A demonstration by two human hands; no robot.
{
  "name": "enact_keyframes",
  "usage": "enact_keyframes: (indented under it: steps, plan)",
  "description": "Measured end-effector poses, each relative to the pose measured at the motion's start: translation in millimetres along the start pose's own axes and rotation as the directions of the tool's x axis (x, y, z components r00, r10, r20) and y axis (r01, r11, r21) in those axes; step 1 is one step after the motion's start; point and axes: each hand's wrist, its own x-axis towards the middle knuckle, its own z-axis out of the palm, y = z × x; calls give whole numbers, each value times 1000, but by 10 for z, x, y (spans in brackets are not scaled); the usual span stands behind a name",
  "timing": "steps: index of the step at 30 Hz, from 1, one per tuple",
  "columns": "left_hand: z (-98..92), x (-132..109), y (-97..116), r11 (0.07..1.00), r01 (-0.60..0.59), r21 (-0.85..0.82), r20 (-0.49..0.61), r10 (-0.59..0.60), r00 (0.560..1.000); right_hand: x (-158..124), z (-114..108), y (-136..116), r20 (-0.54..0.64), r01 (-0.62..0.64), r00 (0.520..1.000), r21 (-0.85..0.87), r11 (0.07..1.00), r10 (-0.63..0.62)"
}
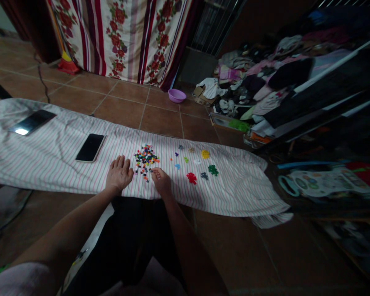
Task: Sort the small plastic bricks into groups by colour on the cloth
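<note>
A mixed heap of small coloured beads (146,156) lies on the striped cloth, with a few strays on its near side. My left hand (119,173) rests flat on the cloth just left of these, fingers stretched out. At the heap's near right edge, my right hand (160,179) has its fingertips pinched together; a small dark bit shows at them, but whether it is held is unclear. Single-colour clusters are spread farther right: red beads (191,178), yellow beads (205,154), dark green beads (213,170), grey beads (204,176) and several smaller groups.
The striped cloth (234,185) covers a long, low surface in front of me. On its left lie a phone (90,148) and a second dark-screened device (33,122). Beyond it, a purple bowl (176,95) stands on the tiled floor, near piled clothes (249,78).
</note>
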Motion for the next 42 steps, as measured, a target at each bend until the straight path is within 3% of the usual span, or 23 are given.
enact_keyframes:
  steps: [18, 24, 36, 42]
  plan:
    - [-16, -3, 6, 1000, 4, -3, 23, -4, 1000, 9, -8, -6, 13, 0, 1000, -6, 1000, 0]
    - [-26, 0, 10, 1000, 5, 6, 27, -5, 1000, 14, -9, 26, 8, 54, 998, -20, 998, -54]
    - [-9, -4, 2, 998, 16, -67, -6, -16, 1000, 67, -47, 47, -27, -117, 992, 125, 985, 121]
    - [-8, -9, 6, 1000, -3, -31, -6, 3, 1000, 78, -227, 131, -121, -62, 990, 116, 991, 76]
